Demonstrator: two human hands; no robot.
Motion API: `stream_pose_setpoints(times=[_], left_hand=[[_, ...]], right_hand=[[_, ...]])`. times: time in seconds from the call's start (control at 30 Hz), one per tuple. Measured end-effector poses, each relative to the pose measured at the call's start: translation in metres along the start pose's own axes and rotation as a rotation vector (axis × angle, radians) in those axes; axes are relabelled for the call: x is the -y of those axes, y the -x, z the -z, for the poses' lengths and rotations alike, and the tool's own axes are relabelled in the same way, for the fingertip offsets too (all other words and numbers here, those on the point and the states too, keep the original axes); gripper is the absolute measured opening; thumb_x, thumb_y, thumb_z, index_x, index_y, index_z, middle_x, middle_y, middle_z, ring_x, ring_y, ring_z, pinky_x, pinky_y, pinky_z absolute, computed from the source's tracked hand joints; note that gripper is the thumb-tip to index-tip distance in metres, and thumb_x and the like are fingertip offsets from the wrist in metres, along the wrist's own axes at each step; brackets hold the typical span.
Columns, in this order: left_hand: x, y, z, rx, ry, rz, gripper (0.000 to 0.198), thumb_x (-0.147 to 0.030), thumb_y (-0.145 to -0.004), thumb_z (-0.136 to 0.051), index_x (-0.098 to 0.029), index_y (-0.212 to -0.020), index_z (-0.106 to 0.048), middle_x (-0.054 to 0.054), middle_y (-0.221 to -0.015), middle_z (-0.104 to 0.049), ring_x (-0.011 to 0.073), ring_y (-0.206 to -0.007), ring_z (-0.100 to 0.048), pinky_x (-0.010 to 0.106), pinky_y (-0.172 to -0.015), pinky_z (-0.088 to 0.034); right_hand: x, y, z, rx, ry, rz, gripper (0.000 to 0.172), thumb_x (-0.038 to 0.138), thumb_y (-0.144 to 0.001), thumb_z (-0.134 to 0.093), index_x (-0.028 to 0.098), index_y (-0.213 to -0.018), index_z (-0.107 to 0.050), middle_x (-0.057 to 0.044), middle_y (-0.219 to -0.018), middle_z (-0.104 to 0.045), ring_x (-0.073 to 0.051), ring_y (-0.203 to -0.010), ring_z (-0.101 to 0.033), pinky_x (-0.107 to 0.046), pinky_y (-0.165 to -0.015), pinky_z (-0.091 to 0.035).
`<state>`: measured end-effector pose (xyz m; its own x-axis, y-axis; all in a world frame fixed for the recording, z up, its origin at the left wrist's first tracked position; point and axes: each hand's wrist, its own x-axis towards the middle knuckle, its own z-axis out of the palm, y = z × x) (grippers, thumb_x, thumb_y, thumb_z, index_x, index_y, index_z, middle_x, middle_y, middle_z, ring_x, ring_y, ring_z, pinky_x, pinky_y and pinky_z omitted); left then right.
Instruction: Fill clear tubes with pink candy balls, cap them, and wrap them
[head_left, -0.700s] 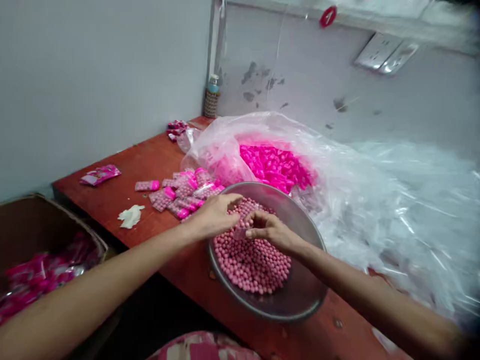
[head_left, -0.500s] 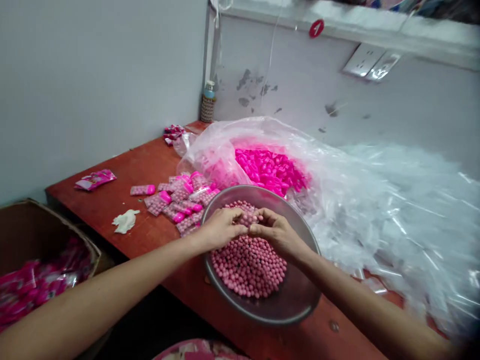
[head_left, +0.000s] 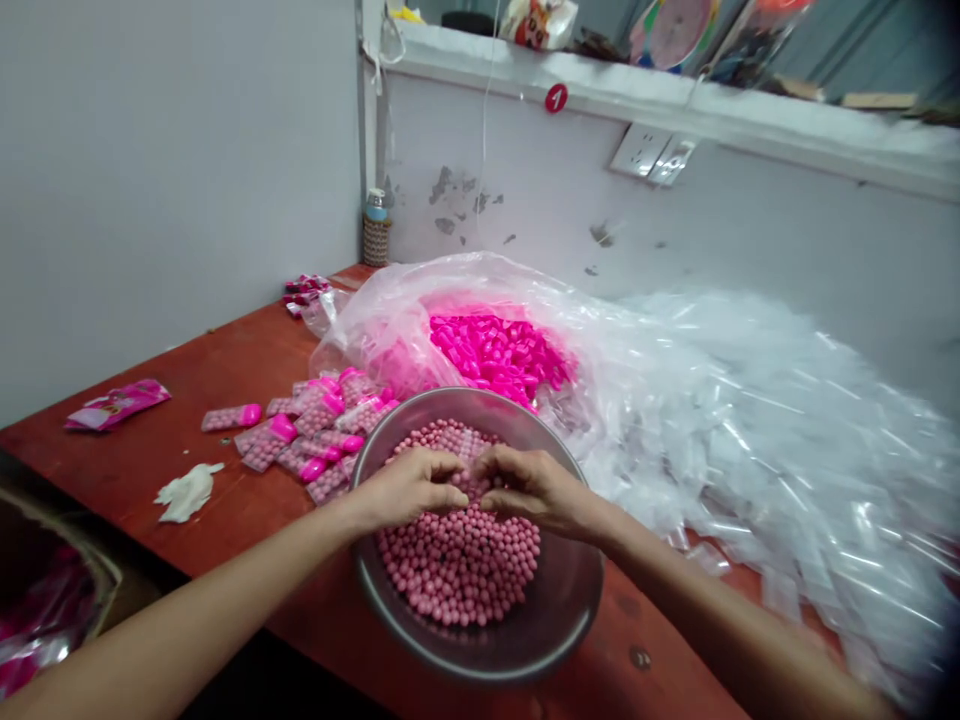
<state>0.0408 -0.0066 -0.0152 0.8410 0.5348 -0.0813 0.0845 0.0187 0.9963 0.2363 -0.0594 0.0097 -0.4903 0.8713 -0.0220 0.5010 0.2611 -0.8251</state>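
Observation:
A round metal bowl [head_left: 570,620] sits on the red table at its near edge, heaped with small pink balls [head_left: 457,565]. Both my hands are down in the bowl on top of the balls, fingertips meeting. My left hand [head_left: 409,487] has its fingers curled and pinched together. My right hand [head_left: 532,488] is curled the same way, facing it. What the fingers pinch between them is hidden. To the left of the bowl lies a pile of small filled tubes with pink caps [head_left: 307,435].
A clear bag of bright pink caps [head_left: 499,350] lies open behind the bowl. Heaps of clear plastic sleeves [head_left: 772,430] cover the table's right side. A pink packet [head_left: 116,404] and white scrap [head_left: 187,492] lie left. A cardboard box [head_left: 52,590] stands below the left edge.
My hands have come together and sunk lower onto the balls. The camera has tilted up, so the shelf above the wall now shows.

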Motion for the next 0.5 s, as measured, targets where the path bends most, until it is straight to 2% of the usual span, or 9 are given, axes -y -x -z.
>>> stream_pose_setpoints(times=[0.1, 0.17, 0.27, 0.33, 0.37, 0.43, 0.5], left_hand=[[0.003, -0.002, 0.002, -0.052, -0.114, 0.001, 0.015, -0.023, -0.07, -0.059, -0.013, -0.063, -0.05, -0.004, -0.059, -0.04, 0.0094, -0.058, -0.037, 0.02, -0.053, -0.029], [0.006, -0.002, 0.003, -0.119, -0.112, 0.032, 0.016, -0.025, -0.07, -0.06, -0.013, -0.064, -0.052, -0.004, -0.06, -0.042, 0.0097, -0.057, -0.038, 0.02, -0.052, -0.031], [0.008, -0.003, 0.004, -0.194, 0.069, 0.069, 0.021, -0.032, -0.071, -0.062, -0.013, -0.073, -0.054, -0.003, -0.066, -0.046, 0.0099, -0.06, -0.044, 0.021, -0.057, -0.038], [0.007, -0.004, 0.003, -0.213, 0.236, 0.096, 0.026, -0.037, -0.073, -0.063, -0.014, -0.081, -0.054, -0.002, -0.073, -0.049, 0.0109, -0.065, -0.05, 0.024, -0.064, -0.043], [0.005, -0.004, 0.003, -0.223, 0.297, 0.111, 0.028, -0.039, -0.073, -0.063, -0.014, -0.083, -0.054, -0.001, -0.075, -0.051, 0.0115, -0.067, -0.052, 0.026, -0.066, -0.045], [0.004, -0.003, 0.002, -0.245, 0.359, 0.116, 0.032, -0.041, -0.072, -0.065, -0.014, -0.086, -0.056, 0.0, -0.078, -0.053, 0.0122, -0.07, -0.053, 0.027, -0.068, -0.047], [0.004, -0.002, 0.002, -0.271, 0.374, 0.088, 0.033, -0.04, -0.071, -0.067, -0.014, -0.088, -0.058, 0.001, -0.079, -0.054, 0.0123, -0.071, -0.053, 0.026, -0.069, -0.047]], right_hand=[[-0.002, 0.008, -0.005, -0.091, -0.056, -0.076, 0.019, 0.034, -0.081, -0.06, 0.017, -0.084, -0.052, 0.002, -0.063, -0.056, -0.011, -0.055, -0.058, -0.019, -0.05, -0.045], [-0.001, 0.015, -0.007, -0.108, -0.092, -0.109, 0.021, 0.036, -0.081, -0.058, 0.017, -0.084, -0.052, 0.002, -0.063, -0.057, -0.011, -0.053, -0.059, -0.019, -0.048, -0.045], [0.0, 0.02, -0.001, -0.013, -0.017, -0.062, 0.023, 0.036, -0.078, -0.062, 0.017, -0.089, -0.058, -0.001, -0.074, -0.062, -0.012, -0.064, -0.061, -0.021, -0.057, -0.048], [-0.007, 0.017, 0.011, -0.015, 0.037, -0.046, 0.029, 0.036, -0.076, -0.065, 0.018, -0.098, -0.06, -0.003, -0.084, -0.065, -0.014, -0.073, -0.062, -0.022, -0.063, -0.05], [-0.014, 0.013, 0.021, -0.068, 0.054, -0.067, 0.031, 0.036, -0.076, -0.064, 0.018, -0.101, -0.059, -0.003, -0.087, -0.065, -0.015, -0.073, -0.063, -0.022, -0.061, -0.05], [-0.036, 0.001, 0.046, -0.253, 0.16, -0.167, 0.028, 0.036, -0.083, -0.053, 0.017, -0.104, -0.057, -0.004, -0.085, -0.066, -0.014, -0.068, -0.063, -0.022, -0.054, -0.05], [-0.066, -0.015, 0.074, -0.434, 0.425, -0.292, 0.027, 0.032, -0.088, -0.041, 0.016, -0.103, -0.057, -0.004, -0.08, -0.066, -0.014, -0.069, -0.064, -0.022, -0.054, -0.05]])
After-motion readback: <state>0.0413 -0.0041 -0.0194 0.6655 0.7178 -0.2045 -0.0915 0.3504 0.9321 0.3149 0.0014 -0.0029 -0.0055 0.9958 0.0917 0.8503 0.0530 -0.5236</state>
